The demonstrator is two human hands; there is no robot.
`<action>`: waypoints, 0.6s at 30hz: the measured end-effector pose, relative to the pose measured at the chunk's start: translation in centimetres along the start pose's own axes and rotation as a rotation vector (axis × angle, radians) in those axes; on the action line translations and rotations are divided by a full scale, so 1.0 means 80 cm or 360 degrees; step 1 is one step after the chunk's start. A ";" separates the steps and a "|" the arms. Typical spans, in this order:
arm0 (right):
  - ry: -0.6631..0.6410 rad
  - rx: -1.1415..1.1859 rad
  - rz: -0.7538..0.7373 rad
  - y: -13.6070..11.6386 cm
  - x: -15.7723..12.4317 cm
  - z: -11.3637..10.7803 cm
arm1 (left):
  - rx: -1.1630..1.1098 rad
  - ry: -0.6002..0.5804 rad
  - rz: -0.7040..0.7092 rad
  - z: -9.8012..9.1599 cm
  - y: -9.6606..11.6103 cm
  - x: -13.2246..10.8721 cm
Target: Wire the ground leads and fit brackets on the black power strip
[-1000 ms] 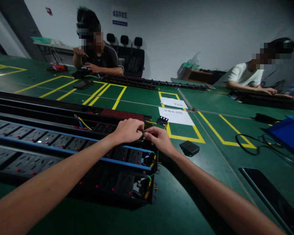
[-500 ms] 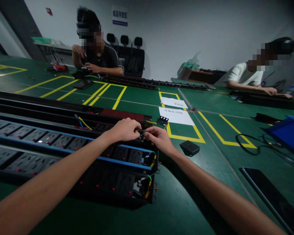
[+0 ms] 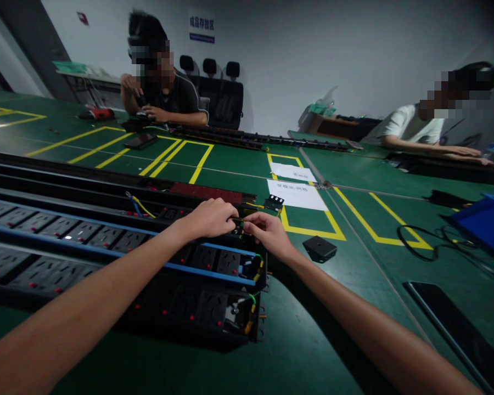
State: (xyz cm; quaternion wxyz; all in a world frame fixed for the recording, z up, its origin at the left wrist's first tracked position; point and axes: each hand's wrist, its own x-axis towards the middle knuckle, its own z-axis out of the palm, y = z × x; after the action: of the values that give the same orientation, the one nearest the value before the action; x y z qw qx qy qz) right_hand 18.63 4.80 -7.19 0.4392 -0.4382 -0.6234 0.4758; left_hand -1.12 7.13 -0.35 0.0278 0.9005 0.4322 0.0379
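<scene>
Green yellow-taped workbench [image 3: 374, 280]: under long black socket strip [image 3: 168, 213].
Thin yellowish wire [image 3: 239, 220]: at strip's right end; probably light, flexible; grip near tip.
My right hand [image 3: 267, 229]: fingertips pinched on wire.
My left hand [image 3: 214, 217]: fingers curled; I cannot tell their grip.

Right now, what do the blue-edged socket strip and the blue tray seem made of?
On the socket strip, black sockets look matte plastic, dull and slotted; thin, straight blue rails may be coated metal. Blue tray: probably smooth plastic, given its even colour.
</scene>
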 end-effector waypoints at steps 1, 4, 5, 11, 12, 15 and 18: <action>0.0002 -0.0006 0.0001 0.000 0.000 0.000 | 0.0008 -0.0010 0.0001 -0.001 0.000 0.000; 0.0016 -0.0024 0.0008 0.001 0.000 0.001 | 0.0014 -0.0037 0.0001 -0.004 0.001 -0.001; 0.0022 -0.0027 0.0011 0.001 0.000 0.001 | 0.0015 -0.0041 0.0001 -0.004 0.001 -0.001; 0.0006 -0.0020 0.0017 0.001 0.000 0.000 | -0.0025 -0.0015 0.0012 -0.001 -0.001 -0.001; 0.0001 -0.0014 0.0016 0.001 0.000 0.000 | -0.0032 0.0000 0.0010 0.000 -0.001 -0.001; -0.0009 0.0015 0.0005 0.000 -0.001 0.001 | -0.0037 0.0022 -0.0004 0.002 -0.003 0.000; -0.0005 0.0044 0.0006 0.001 -0.001 0.002 | -0.0043 0.0027 -0.0007 0.004 -0.003 0.000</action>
State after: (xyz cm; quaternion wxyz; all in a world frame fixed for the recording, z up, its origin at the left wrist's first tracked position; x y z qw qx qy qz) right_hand 18.53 4.72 -7.31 0.4433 -0.4325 -0.6167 0.4860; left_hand -1.28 7.33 -0.66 0.0364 0.8988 0.4339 0.0513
